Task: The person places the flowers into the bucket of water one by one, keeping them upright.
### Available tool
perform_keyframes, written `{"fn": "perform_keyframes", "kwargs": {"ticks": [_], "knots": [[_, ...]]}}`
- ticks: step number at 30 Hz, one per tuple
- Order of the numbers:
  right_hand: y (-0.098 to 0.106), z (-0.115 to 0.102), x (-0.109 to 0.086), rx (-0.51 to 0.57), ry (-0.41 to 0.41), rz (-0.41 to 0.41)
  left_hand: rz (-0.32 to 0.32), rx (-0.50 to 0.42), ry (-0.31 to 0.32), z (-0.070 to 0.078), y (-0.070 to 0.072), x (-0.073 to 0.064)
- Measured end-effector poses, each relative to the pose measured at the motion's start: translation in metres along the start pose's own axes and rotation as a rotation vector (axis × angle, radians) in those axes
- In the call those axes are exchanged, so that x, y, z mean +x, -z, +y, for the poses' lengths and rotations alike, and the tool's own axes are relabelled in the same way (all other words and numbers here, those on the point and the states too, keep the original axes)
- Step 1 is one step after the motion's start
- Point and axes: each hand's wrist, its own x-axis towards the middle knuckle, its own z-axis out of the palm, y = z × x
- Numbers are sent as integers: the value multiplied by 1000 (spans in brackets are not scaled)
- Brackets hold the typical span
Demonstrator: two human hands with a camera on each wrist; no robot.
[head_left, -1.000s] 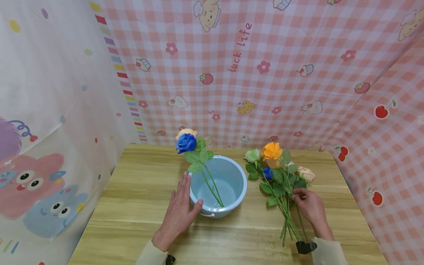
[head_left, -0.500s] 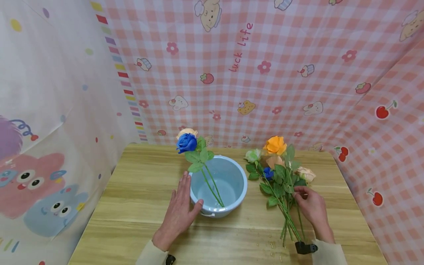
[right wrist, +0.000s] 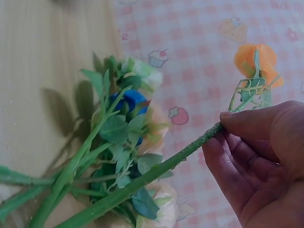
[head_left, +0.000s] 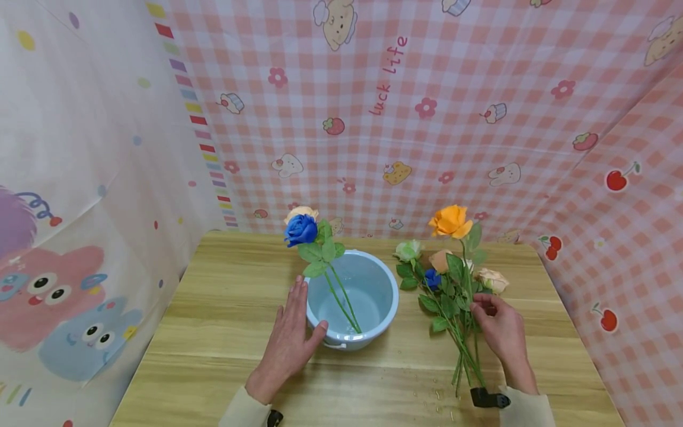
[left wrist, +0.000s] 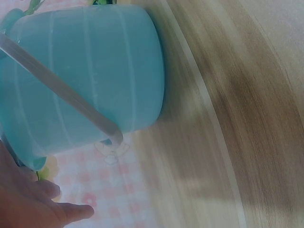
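Note:
My right hand (head_left: 501,329) pinches the green stem of an orange rose (head_left: 451,221) between thumb and fingers; in the right wrist view its stem (right wrist: 156,172) runs down to the lower left. The bloom stands above a pile of roses on the table, among them a blue rose (head_left: 433,279), a whitish-green rose (head_left: 408,251) and a cream rose (head_left: 493,280). My left hand (head_left: 290,332) rests with straight fingers against the left side of a light blue bucket (head_left: 393,296). Inside the bucket lean a blue rose (head_left: 300,230) and a cream rose (head_left: 302,212), heads over the rim.
The wooden table (head_left: 213,332) carries the bucket left of the flower pile. Water drops (head_left: 439,394) lie near the front, below the stems. A checked pink cloth (head_left: 309,148) hangs behind, and a white patterned cloth (head_left: 107,178) at the left.
The orange rose has risen out of the pile and shifted slightly right, held in my right hand. My left hand, the bucket and the roses in it have stayed put.

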Motion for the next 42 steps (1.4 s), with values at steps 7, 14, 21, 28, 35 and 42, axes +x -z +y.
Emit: {"fn": "perform_keyframes", "kwargs": {"ticks": [7, 14, 21, 28, 35, 42], "knots": [[1, -14, -2, 37, -8, 29, -15, 6, 11, 0, 1, 1], [-1, -29, -3, 94, 16, 80, -17, 1, 12, 1, 1, 1], [-3, -43, -4, 171, 16, 102, -15, -3, 12, 1, 2, 1], [-7, -61, -4, 258, 35, 113, -14, 4, 12, 1, 1, 1], [-12, -76, -4, 395, 52, 135, -12, 6, 15, 1, 1, 0], [-17, -93, -4, 474, 55, 143, -14, 2, 21, 1, 1, 0]]}}
